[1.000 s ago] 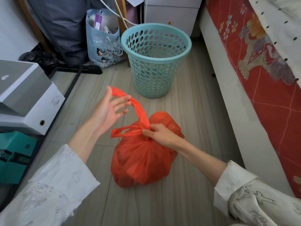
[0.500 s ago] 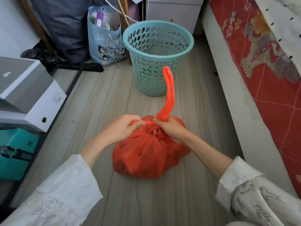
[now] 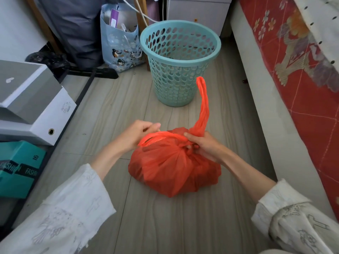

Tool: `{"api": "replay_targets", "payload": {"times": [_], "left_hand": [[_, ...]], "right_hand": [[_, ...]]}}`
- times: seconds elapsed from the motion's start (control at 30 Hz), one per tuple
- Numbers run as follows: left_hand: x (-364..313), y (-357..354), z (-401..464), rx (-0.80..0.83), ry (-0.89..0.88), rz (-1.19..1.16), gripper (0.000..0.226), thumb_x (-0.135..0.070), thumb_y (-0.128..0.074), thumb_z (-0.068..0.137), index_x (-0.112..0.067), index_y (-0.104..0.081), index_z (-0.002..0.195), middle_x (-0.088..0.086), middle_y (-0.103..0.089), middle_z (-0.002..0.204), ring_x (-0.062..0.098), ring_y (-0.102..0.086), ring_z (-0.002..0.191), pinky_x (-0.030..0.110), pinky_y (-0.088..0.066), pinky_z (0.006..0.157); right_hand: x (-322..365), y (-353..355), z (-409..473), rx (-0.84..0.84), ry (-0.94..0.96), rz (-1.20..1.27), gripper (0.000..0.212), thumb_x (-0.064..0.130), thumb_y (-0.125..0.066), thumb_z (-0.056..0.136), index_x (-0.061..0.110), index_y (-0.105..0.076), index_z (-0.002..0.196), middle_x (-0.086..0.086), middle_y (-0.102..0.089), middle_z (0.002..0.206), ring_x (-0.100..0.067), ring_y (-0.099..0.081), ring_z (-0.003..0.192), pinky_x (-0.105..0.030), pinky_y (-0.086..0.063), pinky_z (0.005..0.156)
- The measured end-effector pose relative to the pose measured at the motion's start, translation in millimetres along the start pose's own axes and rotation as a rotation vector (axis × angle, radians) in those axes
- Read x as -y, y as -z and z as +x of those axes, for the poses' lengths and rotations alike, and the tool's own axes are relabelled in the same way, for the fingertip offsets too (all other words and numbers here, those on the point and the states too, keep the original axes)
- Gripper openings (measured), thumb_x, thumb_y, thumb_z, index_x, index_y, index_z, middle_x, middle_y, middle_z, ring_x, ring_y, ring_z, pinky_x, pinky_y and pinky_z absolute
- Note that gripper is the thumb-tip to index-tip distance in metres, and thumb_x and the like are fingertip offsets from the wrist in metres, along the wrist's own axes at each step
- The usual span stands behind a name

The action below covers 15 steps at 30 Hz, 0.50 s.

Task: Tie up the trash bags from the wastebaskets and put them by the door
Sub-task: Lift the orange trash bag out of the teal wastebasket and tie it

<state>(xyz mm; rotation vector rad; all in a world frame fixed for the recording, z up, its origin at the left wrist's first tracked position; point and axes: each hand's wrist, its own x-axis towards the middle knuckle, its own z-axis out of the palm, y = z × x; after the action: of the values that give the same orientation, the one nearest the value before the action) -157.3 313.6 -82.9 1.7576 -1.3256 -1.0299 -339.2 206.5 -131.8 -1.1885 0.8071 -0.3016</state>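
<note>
**Both hands on the bag's handles**

The red bag (image 3: 172,167) sits full on the floor (image 3: 165,217), near the middle of the bare strip between the boxes (image 3: 31,105) at the left and the bed (image 3: 286,99) at the right. The left hand (image 3: 136,133) pinches one handle (image 3: 157,138), drawn flat across the bag's top. The right hand (image 3: 202,144) is curled round the gathered neck — the other handle (image 3: 203,105) stands up from that grip. Beyond the bag, apart from it, stands the teal basket (image 3: 180,36). A penguin-print bag (image 3: 119,46) stands just left of the basket, near the far edge of the floor.
</note>
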Motion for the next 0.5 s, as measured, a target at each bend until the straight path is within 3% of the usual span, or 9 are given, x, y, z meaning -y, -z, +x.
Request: {"api": "replay_targets", "payload": {"times": [0.07, 0.1, 0.23, 0.33, 0.5], "left_hand": [[8, -14, 2, -0.010, -0.013, 0.079, 0.018, -0.019, -0.055, 0.087, -0.007, -0.066, 0.093, -0.002, -0.060, 0.087, -0.008, -0.053, 0.074, 0.001, -0.038, 0.066], [12, -21, 2, -0.019, -0.001, 0.098, 0.018, -0.012, -0.056, 0.087, -0.005, -0.065, 0.100, -0.003, -0.060, 0.092, -0.012, -0.054, 0.077, -0.003, -0.037, 0.065], [24, -34, 8, 0.020, -0.055, -0.003, 0.022, -0.002, -0.061, 0.081, -0.018, -0.065, 0.095, -0.002, -0.065, 0.091, -0.018, -0.055, 0.073, 0.005, -0.039, 0.071], [24, -39, 11, 0.016, -0.069, 0.015, 0.018, -0.015, -0.065, 0.078, -0.027, -0.066, 0.092, -0.004, -0.067, 0.088, -0.007, -0.056, 0.070, 0.009, -0.040, 0.068], [27, -42, 12, -0.012, -0.100, 0.100, 0.015, -0.041, -0.067, 0.067, -0.047, -0.066, 0.081, -0.016, -0.055, 0.059, 0.001, -0.044, 0.054, 0.015, -0.034, 0.056]], "right_hand": [[-2, -4, 1, 0.025, 0.029, 0.018, 0.031, 0.012, -0.048, 0.093, 0.013, -0.051, 0.063, 0.005, -0.048, 0.042, -0.005, -0.045, 0.040, -0.017, -0.038, 0.044], [-2, -6, 2, 0.035, 0.040, 0.038, 0.032, 0.011, -0.048, 0.093, 0.014, -0.053, 0.061, 0.004, -0.048, 0.043, -0.006, -0.045, 0.041, -0.018, -0.038, 0.045], [2, -5, 3, 0.044, 0.047, 0.184, 0.030, 0.015, -0.050, 0.090, 0.016, -0.055, 0.060, 0.002, -0.046, 0.044, -0.008, -0.044, 0.043, -0.019, -0.040, 0.046], [2, -3, 4, 0.081, 0.021, 0.244, 0.020, 0.023, -0.057, 0.080, 0.013, -0.050, 0.064, 0.002, -0.044, 0.043, -0.008, -0.041, 0.044, -0.019, -0.039, 0.046], [6, -11, 3, 0.117, -0.018, 0.236, 0.026, 0.013, -0.045, 0.092, 0.009, -0.045, 0.067, 0.003, -0.044, 0.040, -0.007, -0.043, 0.040, -0.018, -0.039, 0.042]]}}
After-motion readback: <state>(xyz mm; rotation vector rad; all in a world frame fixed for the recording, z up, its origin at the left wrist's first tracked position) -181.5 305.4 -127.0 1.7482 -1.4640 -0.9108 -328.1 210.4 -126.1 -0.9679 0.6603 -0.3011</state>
